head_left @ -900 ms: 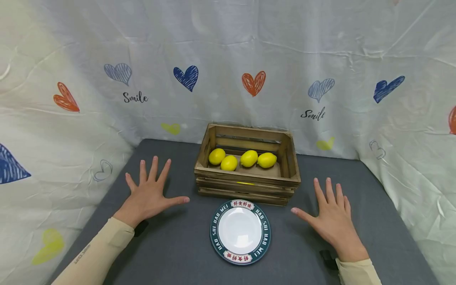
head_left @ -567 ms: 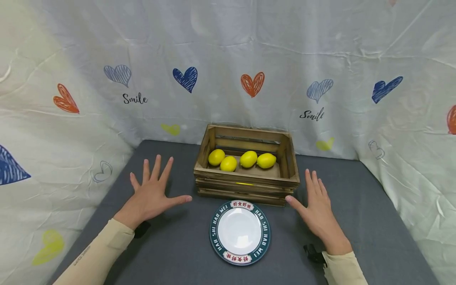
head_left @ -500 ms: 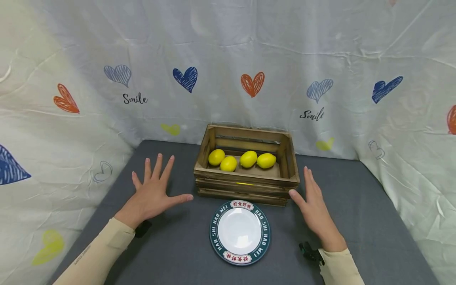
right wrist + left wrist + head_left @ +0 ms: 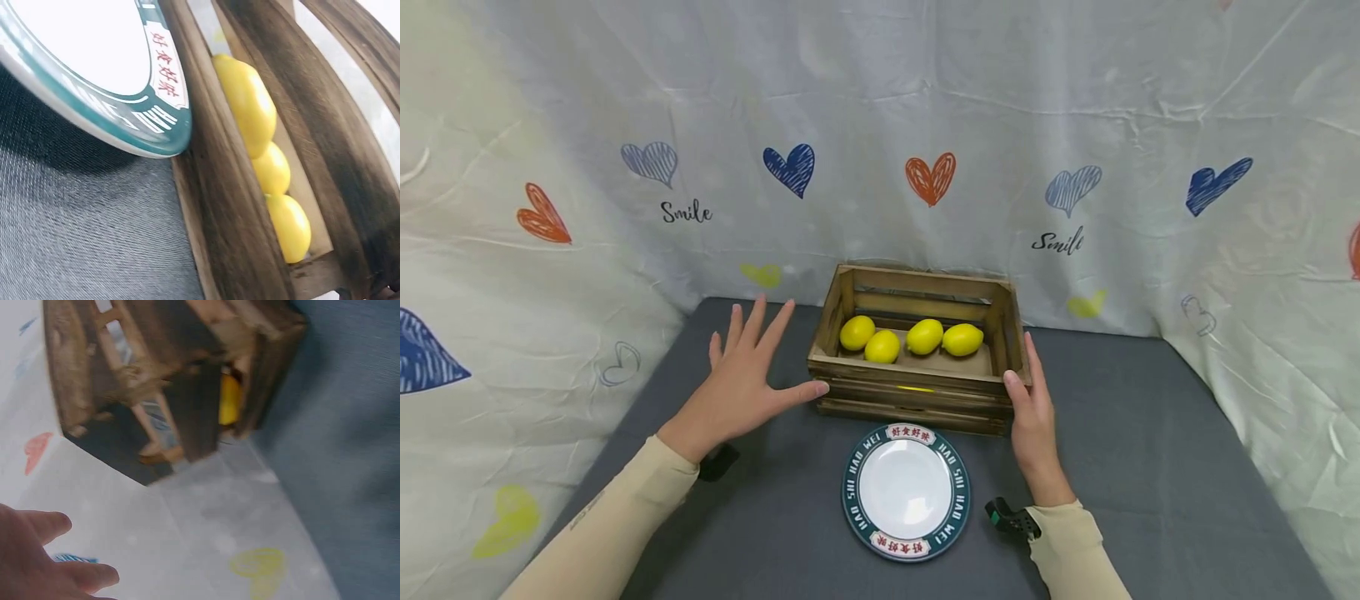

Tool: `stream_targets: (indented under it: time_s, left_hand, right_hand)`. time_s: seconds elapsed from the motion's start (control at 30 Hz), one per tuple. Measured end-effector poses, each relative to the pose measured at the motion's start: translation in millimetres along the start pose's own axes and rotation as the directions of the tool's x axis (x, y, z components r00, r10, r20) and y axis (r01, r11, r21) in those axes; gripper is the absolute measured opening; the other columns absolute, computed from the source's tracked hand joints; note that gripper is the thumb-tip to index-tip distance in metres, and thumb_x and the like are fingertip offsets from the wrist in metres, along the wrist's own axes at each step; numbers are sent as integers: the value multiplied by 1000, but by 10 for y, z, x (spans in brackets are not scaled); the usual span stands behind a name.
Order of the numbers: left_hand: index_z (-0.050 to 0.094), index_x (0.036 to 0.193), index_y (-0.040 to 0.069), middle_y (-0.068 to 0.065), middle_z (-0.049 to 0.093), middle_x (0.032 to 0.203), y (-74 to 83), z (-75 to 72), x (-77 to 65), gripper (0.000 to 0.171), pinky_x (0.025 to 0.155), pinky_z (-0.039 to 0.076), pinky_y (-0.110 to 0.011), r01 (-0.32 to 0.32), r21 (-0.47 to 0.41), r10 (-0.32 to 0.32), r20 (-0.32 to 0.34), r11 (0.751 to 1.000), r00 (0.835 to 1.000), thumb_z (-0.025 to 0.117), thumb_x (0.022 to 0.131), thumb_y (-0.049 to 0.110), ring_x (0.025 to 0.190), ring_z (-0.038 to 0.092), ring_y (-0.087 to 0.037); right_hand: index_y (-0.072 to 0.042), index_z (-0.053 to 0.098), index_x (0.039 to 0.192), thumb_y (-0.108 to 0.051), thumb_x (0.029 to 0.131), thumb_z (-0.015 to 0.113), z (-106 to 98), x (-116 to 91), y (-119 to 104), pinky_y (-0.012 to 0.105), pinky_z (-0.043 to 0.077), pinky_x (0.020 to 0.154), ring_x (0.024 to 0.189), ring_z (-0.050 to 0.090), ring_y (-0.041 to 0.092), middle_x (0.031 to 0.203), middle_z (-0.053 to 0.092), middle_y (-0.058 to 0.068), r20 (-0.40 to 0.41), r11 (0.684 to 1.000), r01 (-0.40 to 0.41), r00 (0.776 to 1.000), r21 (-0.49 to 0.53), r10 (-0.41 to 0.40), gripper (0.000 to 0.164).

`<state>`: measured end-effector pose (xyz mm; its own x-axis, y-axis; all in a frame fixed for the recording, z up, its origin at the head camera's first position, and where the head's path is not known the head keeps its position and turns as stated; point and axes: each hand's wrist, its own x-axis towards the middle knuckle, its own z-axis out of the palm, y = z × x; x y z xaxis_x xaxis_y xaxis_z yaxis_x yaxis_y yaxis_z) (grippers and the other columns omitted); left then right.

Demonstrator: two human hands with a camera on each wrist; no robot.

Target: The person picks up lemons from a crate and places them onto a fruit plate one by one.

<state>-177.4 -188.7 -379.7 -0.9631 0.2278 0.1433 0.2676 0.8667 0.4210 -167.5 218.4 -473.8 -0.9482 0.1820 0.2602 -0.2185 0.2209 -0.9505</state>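
Observation:
A brown slatted wooden crate (image 4: 917, 398) stands at the back of the table, with several yellow lemons (image 4: 924, 336) inside. In the head view my right hand (image 4: 1036, 433) is at the crate's front right corner, thumb at the front and straight fingers along the right side; whether it touches the wood I cannot tell. My left hand (image 4: 741, 392) is spread beside the crate's left end, its thumb near the front left corner, holding nothing. The left wrist view shows the crate's slatted end (image 4: 194, 406) apart from the left fingers (image 4: 87, 575). The right wrist view shows lemons (image 4: 247, 103) between slats.
A round white plate (image 4: 904, 487) with a dark green lettered rim lies in front of the crate, between the forearms. Grey cloth (image 4: 1150, 467) covers the table. A white curtain (image 4: 865, 100) printed with hearts hangs behind and at the sides.
My right hand has moved left and forward to the crate's right corner, its fingers drawing together. My left hand has moved right and forward, still spread. Crate, lemons and plate have stayed put.

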Motion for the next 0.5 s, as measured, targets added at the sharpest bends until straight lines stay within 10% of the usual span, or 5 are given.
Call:
stream_targets:
  time_s: [0.5]
  left_hand:
    - [24,173,34,-6,7,184,733,-226,587,106,127,24,-75,-214,14,214,13,977,977,68,89,80,170,8,-42]
  right_hand:
    - [-42,31,170,-32,112,45,60,72,74,62,10,135,168,17,14,178,25,-20,-43,993,89,995,79,-86,61]
